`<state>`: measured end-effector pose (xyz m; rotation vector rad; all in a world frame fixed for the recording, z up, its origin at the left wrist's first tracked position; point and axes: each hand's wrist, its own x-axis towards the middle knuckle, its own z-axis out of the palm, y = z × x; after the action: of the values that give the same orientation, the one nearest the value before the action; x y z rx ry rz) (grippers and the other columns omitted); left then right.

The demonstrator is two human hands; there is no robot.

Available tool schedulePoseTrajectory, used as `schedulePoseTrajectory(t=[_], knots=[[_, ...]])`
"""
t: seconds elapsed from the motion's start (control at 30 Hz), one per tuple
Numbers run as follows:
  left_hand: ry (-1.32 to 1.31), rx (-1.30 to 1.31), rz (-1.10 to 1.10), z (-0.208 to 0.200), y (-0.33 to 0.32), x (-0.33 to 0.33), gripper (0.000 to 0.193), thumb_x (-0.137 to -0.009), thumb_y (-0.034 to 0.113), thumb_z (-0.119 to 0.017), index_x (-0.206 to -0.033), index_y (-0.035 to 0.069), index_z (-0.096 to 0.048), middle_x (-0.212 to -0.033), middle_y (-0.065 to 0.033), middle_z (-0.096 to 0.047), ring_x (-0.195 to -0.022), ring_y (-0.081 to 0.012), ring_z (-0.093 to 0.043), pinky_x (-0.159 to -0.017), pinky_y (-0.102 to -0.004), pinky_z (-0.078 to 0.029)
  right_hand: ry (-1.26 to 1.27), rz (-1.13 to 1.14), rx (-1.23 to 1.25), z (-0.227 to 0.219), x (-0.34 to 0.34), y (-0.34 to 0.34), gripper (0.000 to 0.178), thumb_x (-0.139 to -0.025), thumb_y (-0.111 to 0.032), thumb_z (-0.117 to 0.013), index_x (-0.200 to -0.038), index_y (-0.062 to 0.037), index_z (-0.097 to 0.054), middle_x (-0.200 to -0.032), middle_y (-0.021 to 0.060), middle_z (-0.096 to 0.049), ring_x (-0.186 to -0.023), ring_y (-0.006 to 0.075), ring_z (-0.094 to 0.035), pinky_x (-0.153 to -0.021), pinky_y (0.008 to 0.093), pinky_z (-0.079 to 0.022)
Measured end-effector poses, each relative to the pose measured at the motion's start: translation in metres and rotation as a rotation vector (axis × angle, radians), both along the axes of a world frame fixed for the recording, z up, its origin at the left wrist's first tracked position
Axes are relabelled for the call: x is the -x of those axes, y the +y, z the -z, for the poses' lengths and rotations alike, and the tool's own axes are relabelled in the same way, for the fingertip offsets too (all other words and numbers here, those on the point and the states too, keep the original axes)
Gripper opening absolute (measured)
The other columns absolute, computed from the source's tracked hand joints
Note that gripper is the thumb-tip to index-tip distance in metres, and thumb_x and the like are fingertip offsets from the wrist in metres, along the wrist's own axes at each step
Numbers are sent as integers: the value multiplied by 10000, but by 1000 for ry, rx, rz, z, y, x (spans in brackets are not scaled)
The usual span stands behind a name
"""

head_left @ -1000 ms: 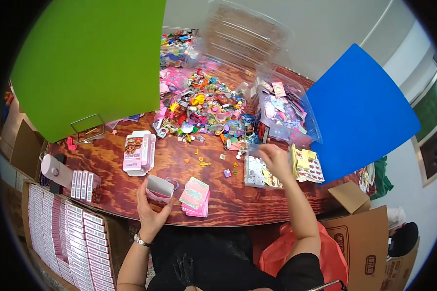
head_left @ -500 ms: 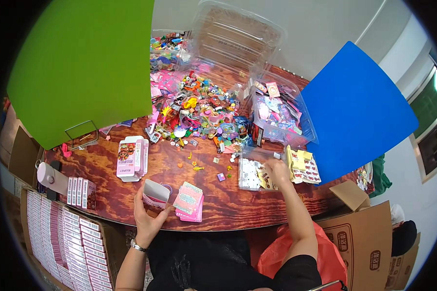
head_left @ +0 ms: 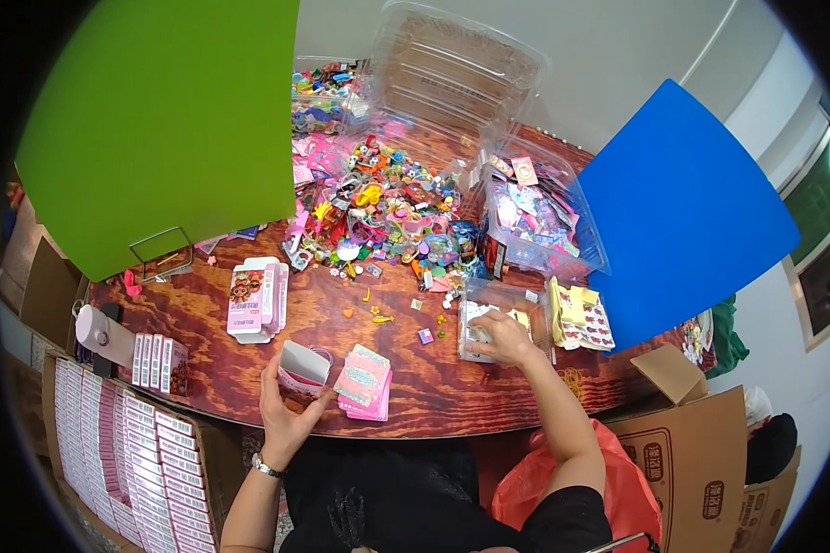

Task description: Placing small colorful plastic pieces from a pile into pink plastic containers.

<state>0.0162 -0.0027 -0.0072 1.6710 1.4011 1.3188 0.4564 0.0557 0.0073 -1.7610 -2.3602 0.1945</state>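
My left hand (head_left: 290,415) wraps round a small open carton (head_left: 304,366), pink and white, which stands upright near the table's front edge. Right beside it lies a stack of pink cards (head_left: 364,382), the top one glittery. My right hand (head_left: 505,338) is down in a shallow clear tray (head_left: 549,343) of small white pieces. Its fingers are bent together at the tray's left part, and what they pinch, if anything, is hidden. Just right of the tray is a pile of pale yellow sticker sheets (head_left: 586,318) with red prints.
A heap of colourful trinkets (head_left: 387,212) covers the table's middle back. Beside it stands a clear bin (head_left: 595,253) of packets. Flattened pink cartons (head_left: 256,300) lie at left. A green board (head_left: 157,138) and a blue board (head_left: 687,212) rise at the sides.
My right hand has moved left within the tray, from its right part to its left part. My left hand still holds the carton in the same place. The whole view has shifted slightly.
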Motion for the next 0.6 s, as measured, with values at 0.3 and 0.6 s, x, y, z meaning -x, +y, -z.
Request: schedulePoseTrajectory(t=[0.3,0.6], knots=[[-38,8,32,-4,3,-8,840,-716,169,-904,-1394,-25,-449,-1278,-194,-558,-1162,-330,-591,-982,-407,-491,50,88,-2,11,-17,6,189,-931,-296,-650,-974,-128,-723,-930,133,-711,-871,370,-688,-757,477,-550],[120,-106,-9,-15,3,-4,861,-707,122,-893,-1423,0,-431,-1262,-149,-562,-1126,-264,-615,-941,-375,-525,186,174,4,-42,5,14,167,-930,-206,-664,-982,-54,-713,-909,174,-717,-830,377,-689,-720,457,-531]])
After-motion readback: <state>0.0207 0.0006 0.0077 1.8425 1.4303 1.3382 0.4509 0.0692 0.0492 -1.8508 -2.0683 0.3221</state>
